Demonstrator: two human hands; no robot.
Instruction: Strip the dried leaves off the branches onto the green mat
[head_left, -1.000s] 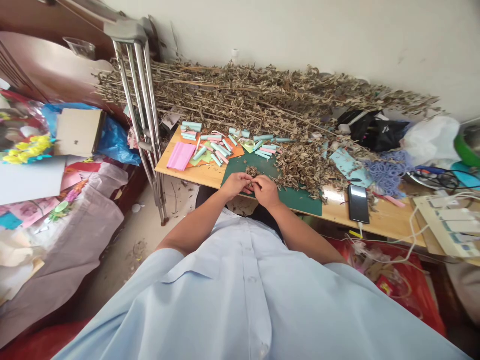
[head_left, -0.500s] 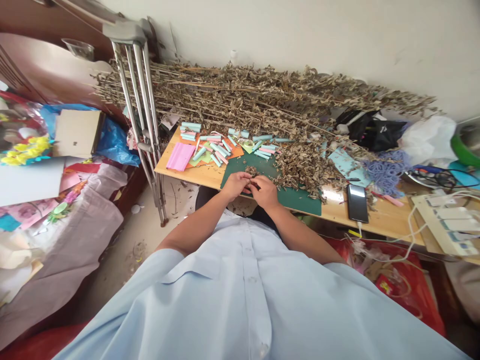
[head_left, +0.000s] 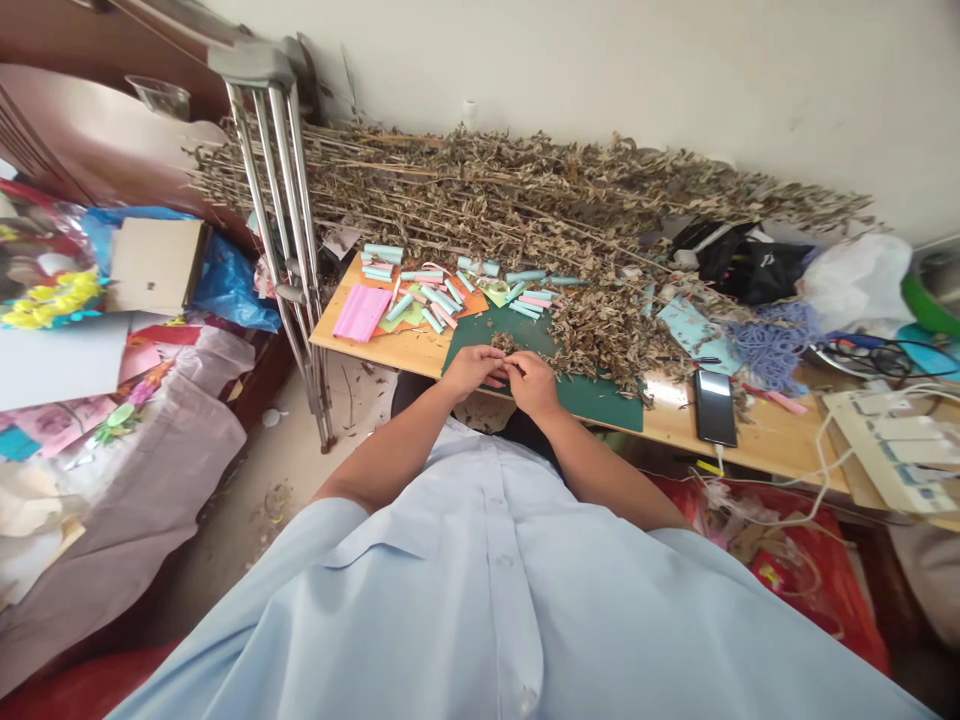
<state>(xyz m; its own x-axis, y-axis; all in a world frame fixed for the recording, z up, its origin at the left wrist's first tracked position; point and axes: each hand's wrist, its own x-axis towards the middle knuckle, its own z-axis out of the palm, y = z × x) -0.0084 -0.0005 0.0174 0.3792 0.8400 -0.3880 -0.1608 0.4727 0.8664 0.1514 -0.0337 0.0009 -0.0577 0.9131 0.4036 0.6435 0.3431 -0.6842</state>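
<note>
My left hand (head_left: 475, 370) and my right hand (head_left: 531, 383) meet at the front edge of a green cutting mat (head_left: 600, 402), fingertips pinched together. Whatever they hold between them is too small and covered to make out. Just beyond my fingers lies a small clump of dried leaf bits (head_left: 504, 341). A larger heap of dried leaves (head_left: 600, 335) covers the mat's right part. Behind my hands are several blue and pink paper rolls (head_left: 435, 297), some on orange and green paper sheets. A stack of pink paper (head_left: 361, 313) rests at the table's left end.
Long bundles of dried stalks (head_left: 480, 190) lie along the wall. Metal crutches (head_left: 289, 230) stand at the table's left. Rightward are a phone (head_left: 715, 407) on a cable, blue yarn (head_left: 772, 345), a power strip (head_left: 889, 450) and a white plastic bag (head_left: 855, 280).
My fingers have shifted slightly against each other, and the right hand's fingers sit a little differently. The things on the table look the same.
</note>
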